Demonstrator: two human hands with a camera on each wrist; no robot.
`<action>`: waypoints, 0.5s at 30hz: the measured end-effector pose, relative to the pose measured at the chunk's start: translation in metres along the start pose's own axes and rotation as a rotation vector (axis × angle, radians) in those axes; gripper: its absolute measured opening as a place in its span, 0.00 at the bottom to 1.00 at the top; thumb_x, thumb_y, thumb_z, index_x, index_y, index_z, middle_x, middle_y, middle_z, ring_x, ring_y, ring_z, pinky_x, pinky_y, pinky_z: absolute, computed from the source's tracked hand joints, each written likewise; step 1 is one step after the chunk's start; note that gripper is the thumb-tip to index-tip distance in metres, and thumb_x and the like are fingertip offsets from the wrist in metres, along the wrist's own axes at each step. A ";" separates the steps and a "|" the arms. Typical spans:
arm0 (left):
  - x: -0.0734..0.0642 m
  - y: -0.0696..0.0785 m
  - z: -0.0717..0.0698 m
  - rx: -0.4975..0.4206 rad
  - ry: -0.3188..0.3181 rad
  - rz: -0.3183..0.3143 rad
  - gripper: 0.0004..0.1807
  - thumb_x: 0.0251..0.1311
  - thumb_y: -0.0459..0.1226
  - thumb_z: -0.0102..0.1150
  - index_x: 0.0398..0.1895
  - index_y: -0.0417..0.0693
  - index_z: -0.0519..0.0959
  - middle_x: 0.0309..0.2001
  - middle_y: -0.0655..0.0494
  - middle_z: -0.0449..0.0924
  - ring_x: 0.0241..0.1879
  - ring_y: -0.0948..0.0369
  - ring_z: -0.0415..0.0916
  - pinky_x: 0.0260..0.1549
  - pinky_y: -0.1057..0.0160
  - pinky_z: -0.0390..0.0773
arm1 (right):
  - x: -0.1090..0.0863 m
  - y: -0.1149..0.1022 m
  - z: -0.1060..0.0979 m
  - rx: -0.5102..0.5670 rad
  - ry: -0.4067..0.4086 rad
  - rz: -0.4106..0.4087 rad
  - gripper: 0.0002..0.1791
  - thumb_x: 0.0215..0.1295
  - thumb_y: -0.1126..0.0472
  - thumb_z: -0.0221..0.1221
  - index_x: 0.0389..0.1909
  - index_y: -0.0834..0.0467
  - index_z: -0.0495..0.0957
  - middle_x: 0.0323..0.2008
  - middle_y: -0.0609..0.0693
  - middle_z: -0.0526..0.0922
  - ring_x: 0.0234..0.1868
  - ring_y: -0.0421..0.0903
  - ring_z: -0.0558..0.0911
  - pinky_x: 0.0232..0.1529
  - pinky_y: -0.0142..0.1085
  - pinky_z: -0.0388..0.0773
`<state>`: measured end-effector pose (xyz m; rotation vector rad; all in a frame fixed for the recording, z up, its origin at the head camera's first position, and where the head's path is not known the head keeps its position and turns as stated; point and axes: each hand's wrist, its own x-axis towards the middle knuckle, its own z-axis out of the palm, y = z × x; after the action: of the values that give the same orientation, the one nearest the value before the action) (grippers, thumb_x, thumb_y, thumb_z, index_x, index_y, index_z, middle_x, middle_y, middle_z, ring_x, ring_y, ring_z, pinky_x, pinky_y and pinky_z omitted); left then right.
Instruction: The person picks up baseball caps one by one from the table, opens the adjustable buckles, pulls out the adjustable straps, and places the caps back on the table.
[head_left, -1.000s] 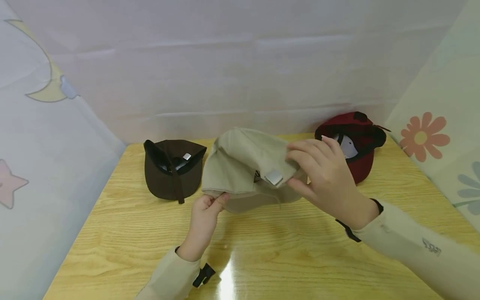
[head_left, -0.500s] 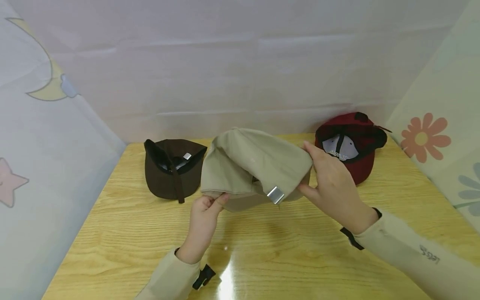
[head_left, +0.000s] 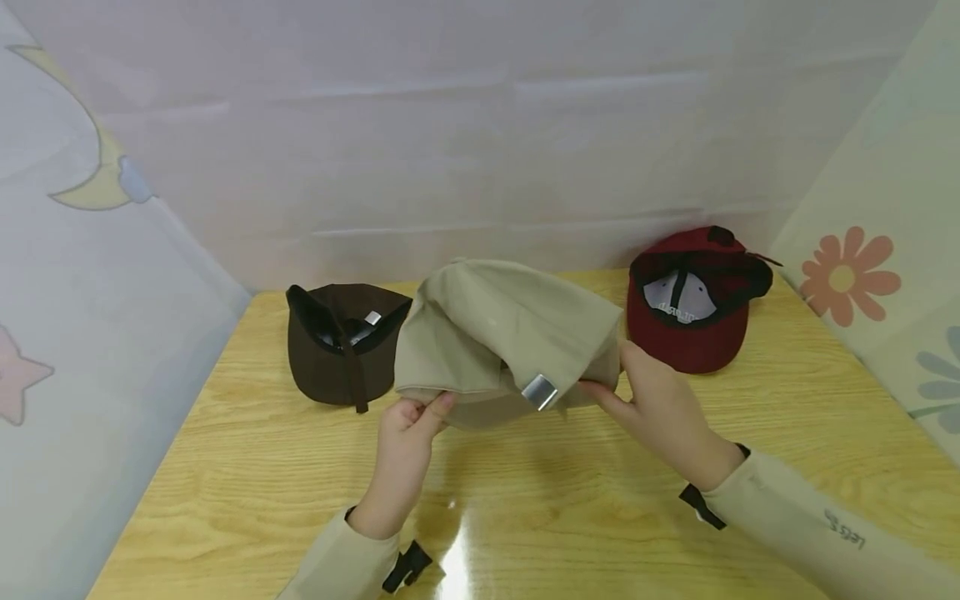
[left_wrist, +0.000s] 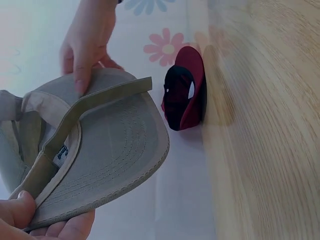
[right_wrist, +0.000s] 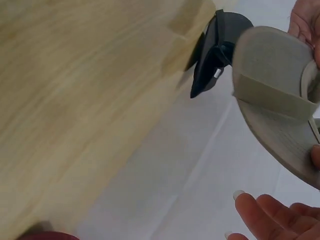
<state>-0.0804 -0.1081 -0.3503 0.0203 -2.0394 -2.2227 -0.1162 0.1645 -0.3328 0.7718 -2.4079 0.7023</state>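
A beige baseball cap is held up over the table, its crown slumped and its metal buckle facing me. My left hand pinches its left edge, thumb on the near side. Along the underside of the brim, the loose strap runs across in the left wrist view. My right hand is at the cap's right side, thumb touching it. In the right wrist view, that hand's fingers extend loosely, a gap away from the brim.
A dark brown cap lies upturned at the back left of the wooden table. A dark red cap with black lining lies at the back right. Fabric walls enclose the back and both sides.
My right hand has moved down from the crown's right edge to its lower right side, uncovering more of the red cap. The beige cap has shifted slightly left; my left hand keeps its grip.
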 end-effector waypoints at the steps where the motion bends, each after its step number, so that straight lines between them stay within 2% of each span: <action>1: 0.000 0.000 0.000 -0.011 -0.002 -0.004 0.09 0.67 0.28 0.54 0.39 0.24 0.77 0.37 0.49 0.82 0.39 0.66 0.78 0.43 0.65 0.78 | -0.002 0.001 0.002 0.006 -0.003 -0.005 0.25 0.50 0.63 0.73 0.46 0.63 0.73 0.30 0.50 0.79 0.27 0.41 0.76 0.24 0.38 0.74; 3: -0.001 0.001 -0.001 -0.030 -0.006 -0.008 0.11 0.68 0.28 0.53 0.43 0.22 0.76 0.40 0.47 0.83 0.41 0.66 0.79 0.45 0.64 0.78 | -0.007 0.003 0.006 0.014 -0.002 -0.012 0.19 0.60 0.54 0.68 0.43 0.62 0.73 0.28 0.48 0.78 0.23 0.37 0.71 0.22 0.34 0.71; 6: -0.002 0.002 -0.002 -0.054 -0.013 -0.015 0.12 0.68 0.27 0.52 0.45 0.21 0.75 0.41 0.48 0.83 0.42 0.65 0.80 0.47 0.64 0.78 | -0.012 0.004 0.010 0.017 -0.004 0.002 0.18 0.65 0.49 0.63 0.39 0.60 0.73 0.25 0.46 0.77 0.20 0.33 0.66 0.19 0.31 0.67; 9: -0.004 0.003 -0.003 -0.074 -0.018 -0.025 0.12 0.69 0.27 0.51 0.46 0.20 0.75 0.41 0.48 0.83 0.43 0.65 0.80 0.48 0.63 0.78 | -0.016 0.003 0.014 0.030 -0.024 0.039 0.14 0.59 0.57 0.68 0.37 0.59 0.74 0.25 0.45 0.77 0.20 0.33 0.66 0.19 0.32 0.68; 12: -0.005 0.005 -0.003 -0.086 -0.021 -0.034 0.14 0.69 0.27 0.50 0.49 0.19 0.73 0.43 0.46 0.82 0.44 0.65 0.80 0.49 0.62 0.77 | -0.020 0.001 0.018 0.046 -0.051 0.083 0.15 0.52 0.66 0.71 0.35 0.58 0.74 0.25 0.44 0.77 0.22 0.34 0.68 0.21 0.33 0.70; 15: -0.006 0.006 -0.003 -0.096 -0.026 -0.043 0.14 0.69 0.27 0.49 0.50 0.19 0.73 0.44 0.46 0.82 0.45 0.65 0.80 0.50 0.62 0.77 | -0.024 -0.003 0.022 0.086 -0.063 0.120 0.14 0.53 0.66 0.70 0.35 0.57 0.73 0.25 0.43 0.76 0.23 0.35 0.70 0.22 0.33 0.70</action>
<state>-0.0732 -0.1110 -0.3448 0.0261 -1.9610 -2.3563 -0.1042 0.1585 -0.3622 0.6977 -2.5119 0.8455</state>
